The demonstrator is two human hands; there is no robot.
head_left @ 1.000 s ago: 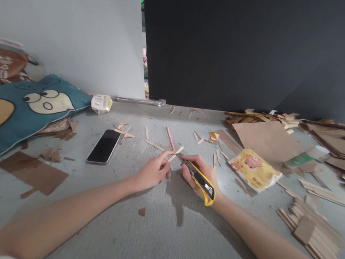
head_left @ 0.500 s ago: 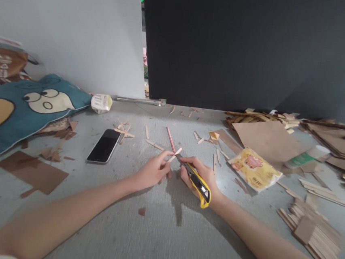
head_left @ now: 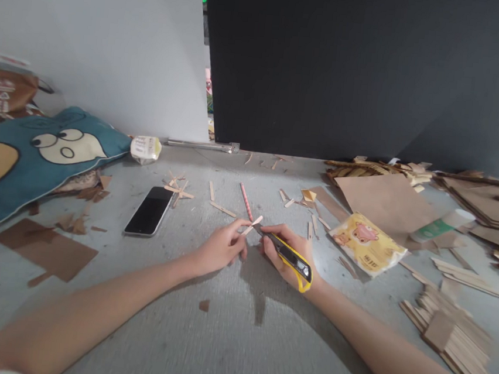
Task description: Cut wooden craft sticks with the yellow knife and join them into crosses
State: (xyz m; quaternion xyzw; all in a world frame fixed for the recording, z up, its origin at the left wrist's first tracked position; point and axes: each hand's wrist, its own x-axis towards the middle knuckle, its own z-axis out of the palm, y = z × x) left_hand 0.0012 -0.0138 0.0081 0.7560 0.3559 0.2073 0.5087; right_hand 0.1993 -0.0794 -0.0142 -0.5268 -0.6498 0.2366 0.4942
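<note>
My right hand is closed around a yellow and black utility knife, its blade end pointing left. Between the fingertips of my left hand is a small wooden craft stick, with its pale end sticking up to the right. The knife's tip meets the stick or lies right beside it; I cannot tell which. Just behind the fingers a red and white striped straw lies on the grey table. Short craft stick pieces rest to its left.
Leftward lie a black phone, a star-shaped stick piece, brown cardboard and a blue cushion. At right are a yellow packet, a glue stick and piled craft sticks. A dark panel stands behind.
The knife's rear end has swung slightly right and up in my right hand, so the knife lies flatter. My left hand stays on the stick in nearly the same place.
</note>
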